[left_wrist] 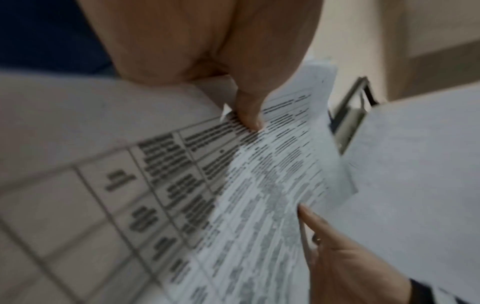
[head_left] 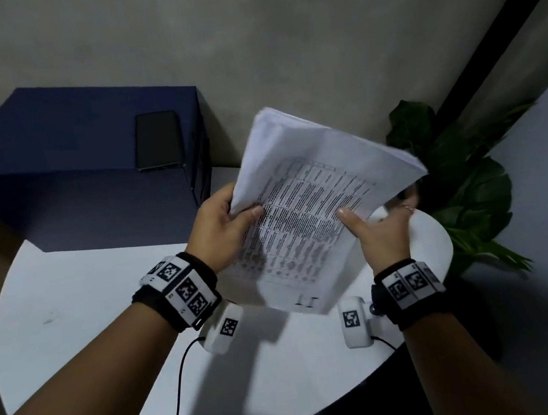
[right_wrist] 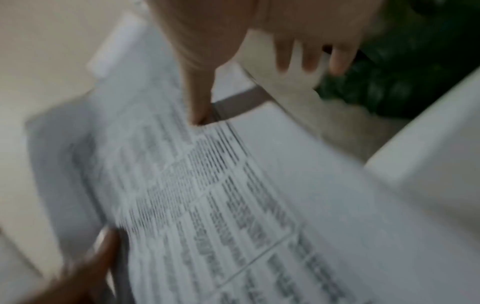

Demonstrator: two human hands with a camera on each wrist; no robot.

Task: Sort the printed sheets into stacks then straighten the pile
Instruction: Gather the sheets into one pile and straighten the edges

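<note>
A thick pile of printed sheets (head_left: 305, 217) with table text is held tilted in the air above a round white table (head_left: 70, 301). My left hand (head_left: 229, 219) grips the pile's left edge, thumb on the top sheet and fingers underneath. My right hand (head_left: 378, 225) holds the right edge, thumb on the printed face, fingers behind the pile. In the left wrist view the pile (left_wrist: 233, 195) fills the frame with my left thumb (left_wrist: 249, 115) pressed on it. The right wrist view is blurred; the sheets (right_wrist: 221, 195) lie under my right thumb (right_wrist: 200, 107).
A dark blue box (head_left: 81, 169) stands at the table's back left with a black phone (head_left: 157, 140) on top. A green plant (head_left: 463, 184) sits right of the table. A wall rises behind. Cables trail from the wrist cameras over the tabletop.
</note>
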